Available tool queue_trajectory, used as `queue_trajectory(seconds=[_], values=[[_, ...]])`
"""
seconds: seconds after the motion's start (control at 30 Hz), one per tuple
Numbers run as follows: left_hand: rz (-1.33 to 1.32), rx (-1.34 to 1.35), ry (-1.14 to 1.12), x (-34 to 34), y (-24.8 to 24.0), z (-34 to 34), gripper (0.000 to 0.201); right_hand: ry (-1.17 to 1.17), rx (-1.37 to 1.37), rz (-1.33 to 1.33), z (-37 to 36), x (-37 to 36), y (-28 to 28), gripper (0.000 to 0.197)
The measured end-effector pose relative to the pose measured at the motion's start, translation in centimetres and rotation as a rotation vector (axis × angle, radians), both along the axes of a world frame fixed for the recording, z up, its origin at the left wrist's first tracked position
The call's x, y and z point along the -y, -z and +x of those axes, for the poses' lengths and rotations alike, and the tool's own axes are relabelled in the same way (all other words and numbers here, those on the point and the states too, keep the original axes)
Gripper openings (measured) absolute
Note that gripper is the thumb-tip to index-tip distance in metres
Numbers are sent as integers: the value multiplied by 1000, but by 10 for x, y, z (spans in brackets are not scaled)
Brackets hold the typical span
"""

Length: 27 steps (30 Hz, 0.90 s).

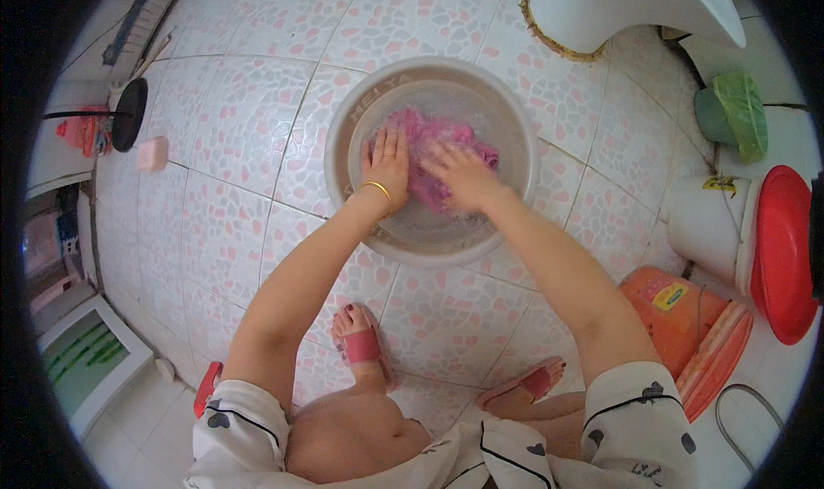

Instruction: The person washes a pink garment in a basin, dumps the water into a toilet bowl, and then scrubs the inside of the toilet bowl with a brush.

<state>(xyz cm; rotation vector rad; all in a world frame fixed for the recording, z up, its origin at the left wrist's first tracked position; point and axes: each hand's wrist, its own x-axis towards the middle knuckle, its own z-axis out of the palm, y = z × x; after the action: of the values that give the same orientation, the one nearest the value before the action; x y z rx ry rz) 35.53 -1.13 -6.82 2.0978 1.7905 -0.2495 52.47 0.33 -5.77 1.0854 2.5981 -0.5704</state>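
A round grey-beige plastic basin (343,103) stands on the tiled floor in front of me, with cloudy water in it. In the water lies a wet, bunched pink cloth (429,133); its exact kind does not show. My left hand (389,165), with a gold bangle at the wrist, rests on the cloth's left side, its fingers stretched out. On the cloth's right side is my right hand (463,176), slightly smeared by motion, with its fingers spread and pointing up-left. Neither hand wraps round the cloth.
To the right stand an orange bucket (657,304), a white bucket (708,227) with a red basin (783,257) against it, and a green bin (730,116). A white toilet base (618,9) is at the far right. A pink block (153,153) lies at the left.
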Motion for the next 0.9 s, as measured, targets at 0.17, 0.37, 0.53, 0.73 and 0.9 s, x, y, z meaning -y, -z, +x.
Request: queue_trajectory(seconds=[0.17,0.37,0.53,0.73,0.9], values=[[72,167,30,3,-8,-5,98,350,-155,120,-4,-3,-1,59],[8,713,175,-7,-29,-16,90,621,-825,-373,-14,-19,-32,20],[-510,1251,-126,-9,-72,-21,77,638,-1177,-780,-23,-17,-145,20],[-385,1796,-406,-23,-114,-14,57,632,-1616,-901,-8,-14,-192,22],[-505,2392,-223,-31,-132,-15,65,721,-1670,-918,16,-5,-147,16]])
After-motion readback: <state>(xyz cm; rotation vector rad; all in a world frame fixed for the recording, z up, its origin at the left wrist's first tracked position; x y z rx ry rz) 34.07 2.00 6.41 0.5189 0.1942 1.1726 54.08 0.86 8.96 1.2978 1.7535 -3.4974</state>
